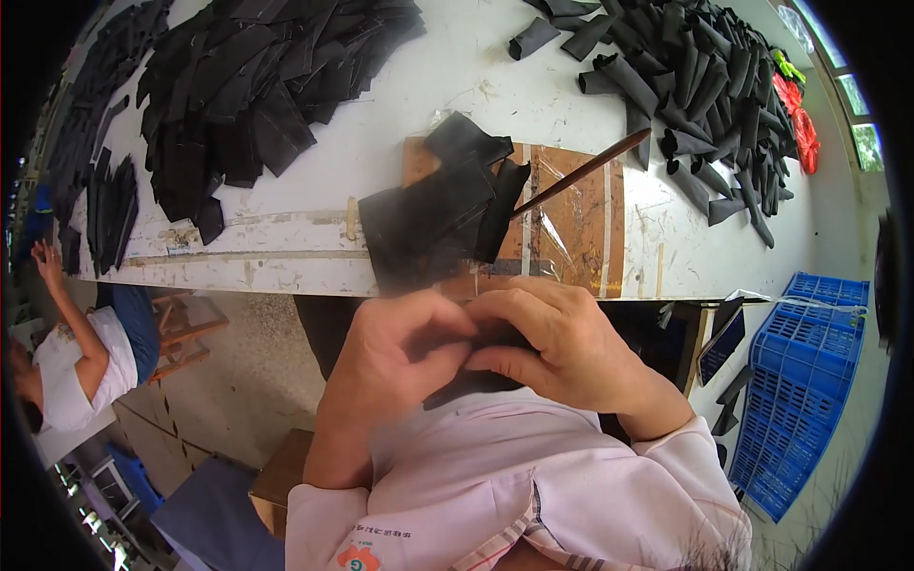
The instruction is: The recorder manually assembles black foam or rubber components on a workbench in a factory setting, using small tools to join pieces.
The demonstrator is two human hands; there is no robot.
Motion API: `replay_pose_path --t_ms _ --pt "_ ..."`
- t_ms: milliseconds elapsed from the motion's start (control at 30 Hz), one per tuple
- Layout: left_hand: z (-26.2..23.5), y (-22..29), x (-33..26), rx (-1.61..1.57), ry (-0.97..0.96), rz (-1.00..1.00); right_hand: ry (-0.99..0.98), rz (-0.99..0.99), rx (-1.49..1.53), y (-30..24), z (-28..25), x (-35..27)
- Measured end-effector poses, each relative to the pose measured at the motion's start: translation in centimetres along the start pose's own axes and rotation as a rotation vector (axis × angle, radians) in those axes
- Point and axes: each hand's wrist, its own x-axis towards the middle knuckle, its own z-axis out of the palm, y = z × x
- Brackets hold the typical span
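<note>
Close in front of my body, my left hand (395,352) and my right hand (566,338) meet with fingers curled and closed. Both hold a black fabric piece (473,383); most of it is hidden by the fingers. Just beyond them, at the table's front edge, several loose black fabric pieces (433,214) overlap on a brown cardboard sheet (602,224) with clear tape across it. A dark brown tapered stick (590,171) slants up to the right, its lower end by the black pieces.
A large heap of flat black pieces (228,95) covers the white table's (286,271) left side. Rolled black tubes (705,86) pile up at the right. A blue plastic crate (795,381) stands right of me. At far left sits another person (81,366) near a wooden stool (181,328).
</note>
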Motion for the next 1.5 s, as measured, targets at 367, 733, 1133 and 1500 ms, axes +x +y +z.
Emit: replay_pose_path --t_ms 367,733,1133,1500 --pt "-1.4 -2.3 -0.4 -0.441 0.062 -0.100 -0.030 0.223 0.506 4.8 1.0 -0.7" --pt "-2.0 -1.7 -0.3 -0.257 0.046 -0.241 -0.085 0.221 0.534 5.3 1.1 -0.5" --pt "-2.5 -2.2 -0.6 -0.431 -0.024 -0.286 -0.149 0.148 0.563 6.1 1.6 -0.5" --pt "-2.1 -2.9 -1.1 -0.371 0.009 -0.295 -0.151 0.199 0.553 5.9 1.8 -0.4"
